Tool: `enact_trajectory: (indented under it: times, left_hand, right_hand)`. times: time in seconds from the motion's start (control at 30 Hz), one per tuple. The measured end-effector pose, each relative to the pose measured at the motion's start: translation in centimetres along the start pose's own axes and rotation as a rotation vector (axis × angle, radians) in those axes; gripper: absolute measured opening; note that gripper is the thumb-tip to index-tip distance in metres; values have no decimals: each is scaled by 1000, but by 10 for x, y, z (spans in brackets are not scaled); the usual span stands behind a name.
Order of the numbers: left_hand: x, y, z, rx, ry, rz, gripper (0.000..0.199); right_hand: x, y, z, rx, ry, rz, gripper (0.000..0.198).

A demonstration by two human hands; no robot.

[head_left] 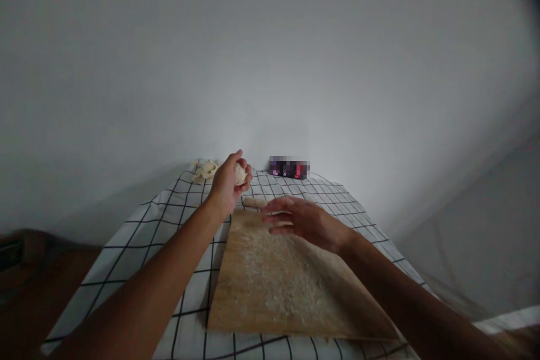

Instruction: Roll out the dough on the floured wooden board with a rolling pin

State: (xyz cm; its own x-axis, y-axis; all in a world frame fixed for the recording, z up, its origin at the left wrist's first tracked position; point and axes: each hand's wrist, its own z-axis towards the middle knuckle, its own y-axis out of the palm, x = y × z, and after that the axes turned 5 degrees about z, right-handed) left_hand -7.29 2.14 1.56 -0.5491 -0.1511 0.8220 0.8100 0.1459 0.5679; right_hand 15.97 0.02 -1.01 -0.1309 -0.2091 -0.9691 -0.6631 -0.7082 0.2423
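My left hand (230, 181) is raised beyond the far left corner of the board, its fingers curled round a pale lump of dough (240, 174). Over the far part of the wooden board (270, 287) hovers my right hand (299, 218), fingers stretched out and apart, holding nothing. White flour is spread across the board's surface. Just past the board's far edge lies a pale wooden stick (254, 202), perhaps a rolling pin, partly hidden behind my right hand.
Pale, crumpled pieces (205, 171), which look like dough, lie at the back left of the table. A phone-like dark device (289, 169) with a lit screen leans by the wall (270, 67). A white checked cloth (169, 230) covers the table.
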Motion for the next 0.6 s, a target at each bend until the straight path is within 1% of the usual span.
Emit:
enact_trajectory:
  times: [0.07,0.1,0.13,0.17,0.2,0.23,0.27,0.33,0.37,0.4,0.43,0.47,0.5,0.53,0.6]
  left_hand:
    - [0,0,2,-3,2,-1,45]
    - [-1,0,2,-4,3,-1,45]
    - [-1,0,2,-5,4,1,45]
    - [-1,0,2,-6,6,4,45]
    - [-1,0,2,-8,7,9,45]
    - [-1,0,1,-12,8,16,45]
    - [-1,0,0,-17,8,23,45]
    - [-1,1,-1,-24,6,36,45]
    - [-1,1,-1,-24,4,38,45]
    - [0,2,-1,-21,1,38,44]
    - [0,2,-1,-18,-1,35,44]
    - [0,2,0,-16,-1,30,44]
    - [1,2,0,-15,-1,24,44]
    - [1,3,1,-17,1,17,45]
    - [1,3,1,-25,4,2,45]
  right_hand:
    - [8,21,-29,-277,179,41,60]
    - [16,31,-39,-413,269,77,69]
    - [25,38,-43,-507,328,110,73]
    - [35,43,-41,-502,338,146,70]
    - [44,43,-34,-455,301,171,65]
    - [50,40,-23,-374,252,181,60]
    - [53,33,-9,-250,166,176,55]
    - [47,13,15,71,-44,135,41]
    - [40,2,19,216,-121,113,36]
    - [32,-7,17,313,-167,96,33]
    - [23,-15,8,351,-188,83,32]
    - [17,-19,-8,329,-182,65,35]
    - [12,-20,-29,272,-141,40,39]
    - [10,-19,-52,201,-67,30,46]
    - [13,-16,-97,30,141,58,64]
